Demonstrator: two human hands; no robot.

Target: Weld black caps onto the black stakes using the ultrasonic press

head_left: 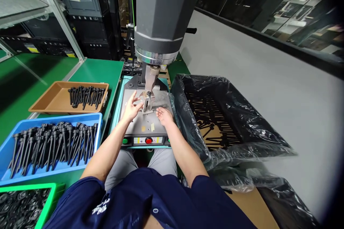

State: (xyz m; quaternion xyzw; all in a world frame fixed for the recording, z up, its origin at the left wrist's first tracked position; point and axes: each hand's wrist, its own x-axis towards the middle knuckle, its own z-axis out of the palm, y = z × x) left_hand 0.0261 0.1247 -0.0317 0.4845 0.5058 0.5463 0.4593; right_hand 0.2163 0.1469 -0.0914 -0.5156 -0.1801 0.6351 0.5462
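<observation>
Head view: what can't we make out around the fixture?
All head view:
- Left hand: fingertip contact with the fixture unclear, too small.
- Right hand: curled fingers hide whether it holds anything.
- Right green button: mostly hidden by the right forearm.
- Panel labels: print too small.
- Press: top cut off by upper edge.

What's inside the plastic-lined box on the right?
The plastic-lined box holds dark, slender parts, many in rows, some askew near the front, where brown cardboard shows. Anything beneath the cardboard is covered.
</observation>
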